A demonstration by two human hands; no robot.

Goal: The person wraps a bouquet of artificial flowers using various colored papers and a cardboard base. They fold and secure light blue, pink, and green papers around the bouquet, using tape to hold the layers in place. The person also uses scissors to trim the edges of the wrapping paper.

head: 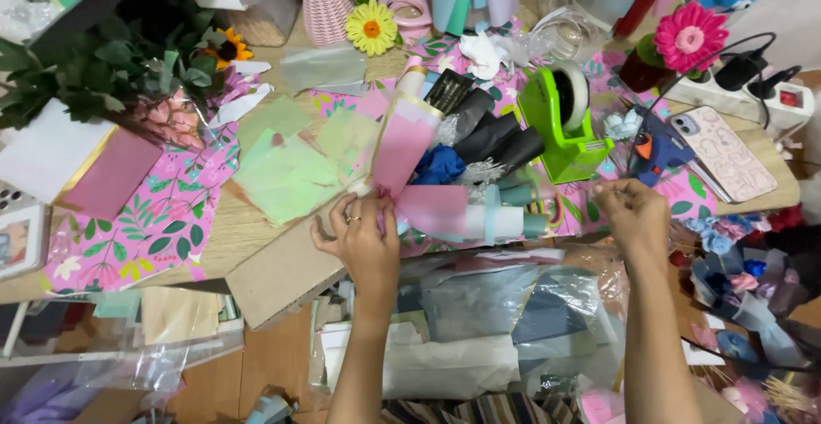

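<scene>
Head view. Left hand (359, 237) rests at the front edge of the bench (256, 227), fingers curled and pinched on a bundle of pink tissue paper (409, 154) — thin, matte, softly creased, gathered to a narrow neck at the hand and fanning upward. A ring shows on one finger. Right hand (634, 213) is closed in a loose fist near the same edge, well apart from the left; what it pinches, if anything, cannot be made out.

Just right of the left hand lie paper rolls (479, 219) on their sides, pink and pale teal, smooth cylinders. Behind them: dark, stiff rolled sheets (500, 137) and a crumpled blue wad (438, 167). Pale green tissue squares (286, 171), translucent and flat, lie left of the bundle on a pink leaf-print sheet (162, 219).

Between the hands, farther back, a glossy bright green tape dispenser (564, 124) holds a white roll. To its right — a blue glue gun (654, 146) and a phone (727, 152) in a pale patterned case. Fabric flowers, a yellow one (371, 27) and a pink one (689, 37), stand at the back. Leafy greenery (94, 73) crowds the left rear. A plain cardboard sheet (278, 274) overhangs the front edge beside the left wrist.
</scene>
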